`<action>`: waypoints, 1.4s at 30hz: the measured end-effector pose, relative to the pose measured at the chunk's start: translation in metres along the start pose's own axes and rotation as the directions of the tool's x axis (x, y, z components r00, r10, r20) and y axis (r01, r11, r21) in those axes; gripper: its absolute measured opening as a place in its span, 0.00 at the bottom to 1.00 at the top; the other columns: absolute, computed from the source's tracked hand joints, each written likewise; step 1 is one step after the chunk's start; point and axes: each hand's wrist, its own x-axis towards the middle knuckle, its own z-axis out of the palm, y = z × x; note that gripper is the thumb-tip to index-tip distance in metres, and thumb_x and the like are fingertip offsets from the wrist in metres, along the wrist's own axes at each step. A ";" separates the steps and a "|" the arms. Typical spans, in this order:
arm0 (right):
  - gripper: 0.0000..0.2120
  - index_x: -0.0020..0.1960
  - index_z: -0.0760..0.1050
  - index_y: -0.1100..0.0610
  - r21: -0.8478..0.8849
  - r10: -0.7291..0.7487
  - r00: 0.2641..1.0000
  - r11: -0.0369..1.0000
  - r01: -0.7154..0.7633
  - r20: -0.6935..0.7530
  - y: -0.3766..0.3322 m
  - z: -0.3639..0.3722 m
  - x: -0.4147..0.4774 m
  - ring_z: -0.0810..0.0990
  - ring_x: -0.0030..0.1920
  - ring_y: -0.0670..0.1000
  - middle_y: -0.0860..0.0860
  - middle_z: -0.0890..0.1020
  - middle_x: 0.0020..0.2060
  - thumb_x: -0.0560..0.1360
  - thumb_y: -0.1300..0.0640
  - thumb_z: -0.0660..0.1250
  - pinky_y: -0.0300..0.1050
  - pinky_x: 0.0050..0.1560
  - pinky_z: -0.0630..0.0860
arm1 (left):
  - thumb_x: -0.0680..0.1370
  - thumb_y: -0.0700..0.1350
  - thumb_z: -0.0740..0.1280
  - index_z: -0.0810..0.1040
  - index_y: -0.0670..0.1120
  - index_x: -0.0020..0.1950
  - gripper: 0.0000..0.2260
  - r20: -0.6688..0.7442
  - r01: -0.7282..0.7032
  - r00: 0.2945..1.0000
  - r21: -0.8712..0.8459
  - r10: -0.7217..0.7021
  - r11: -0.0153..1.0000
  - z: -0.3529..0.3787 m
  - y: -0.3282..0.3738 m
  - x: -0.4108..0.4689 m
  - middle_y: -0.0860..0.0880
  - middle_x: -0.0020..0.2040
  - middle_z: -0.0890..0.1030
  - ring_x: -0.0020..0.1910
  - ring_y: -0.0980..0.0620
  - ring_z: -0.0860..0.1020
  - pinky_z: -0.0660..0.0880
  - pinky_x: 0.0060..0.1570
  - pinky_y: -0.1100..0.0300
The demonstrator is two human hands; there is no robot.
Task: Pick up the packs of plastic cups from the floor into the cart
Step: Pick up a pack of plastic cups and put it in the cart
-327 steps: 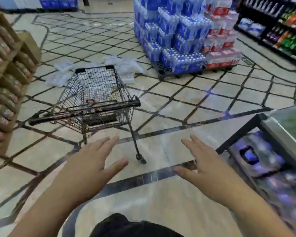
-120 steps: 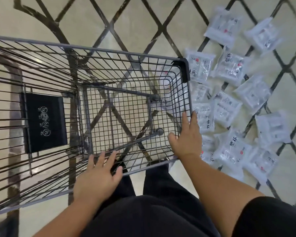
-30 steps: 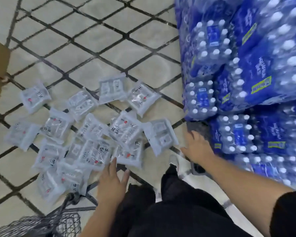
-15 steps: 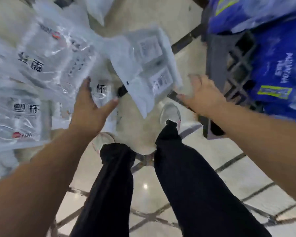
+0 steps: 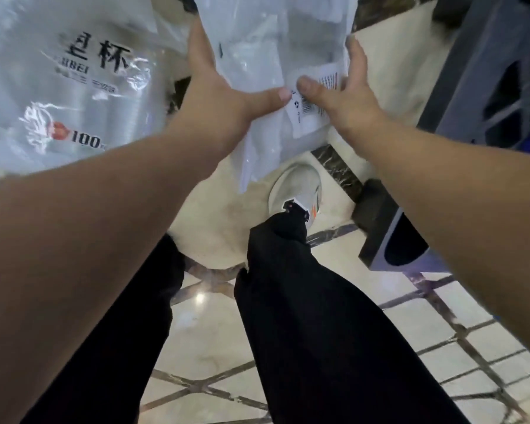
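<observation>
I am bent low over the floor. Both hands hold one clear pack of plastic cups [image 5: 276,41] with a white barcode label. My left hand [image 5: 218,90] grips its left side, thumb on top. My right hand [image 5: 343,87] grips its right side, thumb pressed on the label. A second pack of cups [image 5: 74,78], with black characters and a red "100" mark, lies to the left on the floor. The cart is out of view.
A grey plastic pallet [image 5: 478,87] under blue-wrapped goods stands close on the right. My white shoe [image 5: 297,188] and black trouser legs [image 5: 312,316] are below the hands. Marble floor [image 5: 214,332] with dark diamond lines stretches beneath.
The camera has dropped closer to the floor. Both hands, apart half a second ago, have closed in on the labelled pack and now grip it from either side.
</observation>
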 end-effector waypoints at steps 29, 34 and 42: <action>0.53 0.77 0.34 0.38 -0.584 -0.459 0.759 0.486 0.650 0.462 -0.407 -0.075 -0.703 0.70 0.63 0.59 0.50 0.62 0.53 0.67 0.24 0.65 0.52 0.59 0.71 | 0.70 0.40 0.77 0.73 0.49 0.66 0.26 -0.439 -0.245 0.896 -0.361 0.068 0.900 -0.131 0.363 -0.703 0.52 0.53 0.85 0.52 0.51 0.83 0.79 0.42 0.64; 0.54 0.77 0.36 0.38 -0.598 -0.454 0.649 0.273 0.754 0.610 -0.406 -0.004 -0.780 0.71 0.63 0.60 0.58 0.69 0.61 0.65 0.23 0.65 0.55 0.61 0.71 | 0.72 0.38 0.76 0.74 0.45 0.66 0.24 -0.574 -0.386 0.816 -0.455 0.067 0.802 -0.167 0.304 -0.797 0.50 0.52 0.86 0.51 0.51 0.84 0.79 0.43 0.63; 0.60 0.78 0.36 0.38 -0.563 -0.358 0.527 0.006 0.826 0.771 -0.326 0.175 -0.911 0.65 0.70 0.60 0.58 0.64 0.73 0.58 0.16 0.60 0.57 0.64 0.67 | 0.66 0.44 0.78 0.72 0.49 0.67 0.31 -0.731 -0.531 0.681 -0.538 -0.049 0.654 -0.254 0.142 -0.943 0.48 0.55 0.85 0.53 0.48 0.84 0.81 0.51 0.53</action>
